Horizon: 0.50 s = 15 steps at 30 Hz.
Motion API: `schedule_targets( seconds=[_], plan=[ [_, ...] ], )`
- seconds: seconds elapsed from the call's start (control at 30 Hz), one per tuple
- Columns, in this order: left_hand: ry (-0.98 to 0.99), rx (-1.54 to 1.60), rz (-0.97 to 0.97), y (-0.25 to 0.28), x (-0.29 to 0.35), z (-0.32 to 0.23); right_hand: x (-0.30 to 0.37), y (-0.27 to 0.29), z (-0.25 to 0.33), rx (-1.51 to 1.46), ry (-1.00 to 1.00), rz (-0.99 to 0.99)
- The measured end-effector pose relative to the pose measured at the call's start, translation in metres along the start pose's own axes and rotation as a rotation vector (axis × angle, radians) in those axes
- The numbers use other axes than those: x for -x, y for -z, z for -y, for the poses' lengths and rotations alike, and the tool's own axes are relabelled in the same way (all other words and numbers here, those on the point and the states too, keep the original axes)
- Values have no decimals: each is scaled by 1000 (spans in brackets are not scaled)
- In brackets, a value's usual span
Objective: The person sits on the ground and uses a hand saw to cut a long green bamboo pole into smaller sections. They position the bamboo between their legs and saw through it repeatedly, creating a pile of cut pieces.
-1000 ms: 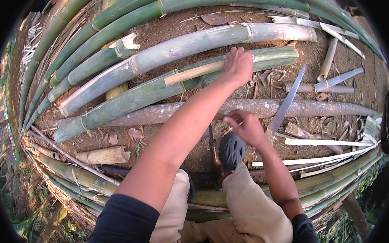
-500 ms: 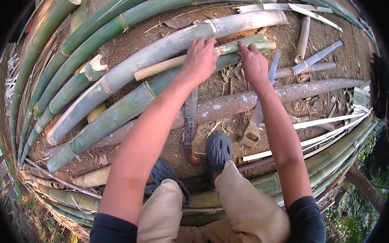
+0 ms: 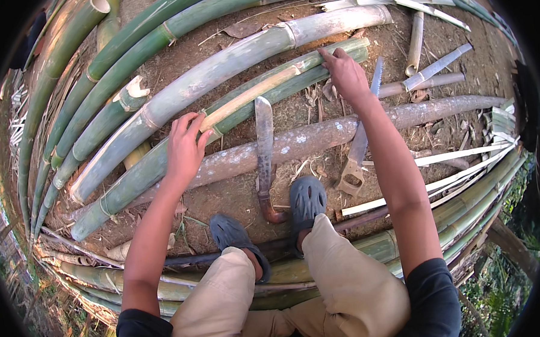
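Observation:
A split length of bamboo (image 3: 252, 99), pale on its cut face and green toward the right end, lies along a thick green bamboo pole (image 3: 126, 184). My left hand (image 3: 185, 149) has its bent fingers and thumb on either side of the piece's left end. Near the other end, my right hand (image 3: 346, 75) grips it with curled fingers, the index finger extended over the top. Between my arms a machete (image 3: 264, 147) rests across a slim brown trunk (image 3: 317, 145), handle toward my feet. A handsaw (image 3: 359, 143) leans over the same trunk beside my right forearm.
A thick greyish bamboo pole (image 3: 229, 60) lies just beyond the split piece. Long green poles (image 3: 138, 51) curve across the far left. Pale split strips (image 3: 433, 189) and a bamboo stack (image 3: 370, 255) are near my feet. Short offcuts (image 3: 417, 44) lie at far right.
My left hand has moved left and nearer, from the middle of the split bamboo to its left end. The piece's pale cut face now shows more. My right hand has shifted slightly left.

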<state>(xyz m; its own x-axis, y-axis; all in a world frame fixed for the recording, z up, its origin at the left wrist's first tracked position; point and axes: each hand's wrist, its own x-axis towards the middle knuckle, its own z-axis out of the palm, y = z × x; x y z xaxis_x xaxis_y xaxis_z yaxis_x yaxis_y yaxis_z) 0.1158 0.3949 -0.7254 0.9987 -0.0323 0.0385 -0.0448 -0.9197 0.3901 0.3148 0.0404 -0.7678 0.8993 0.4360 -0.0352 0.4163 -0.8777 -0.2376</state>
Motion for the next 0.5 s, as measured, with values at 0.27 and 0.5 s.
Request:
schedule_targets(
  seconds=[0.27,0.5],
  plan=[
    [19,23,-73,-2,7,5,-23,-4,-29,28,-304,-118],
    [69,99,-102,-3,8,9,-45,-40,-85,-152,-550,-143]
  ],
)
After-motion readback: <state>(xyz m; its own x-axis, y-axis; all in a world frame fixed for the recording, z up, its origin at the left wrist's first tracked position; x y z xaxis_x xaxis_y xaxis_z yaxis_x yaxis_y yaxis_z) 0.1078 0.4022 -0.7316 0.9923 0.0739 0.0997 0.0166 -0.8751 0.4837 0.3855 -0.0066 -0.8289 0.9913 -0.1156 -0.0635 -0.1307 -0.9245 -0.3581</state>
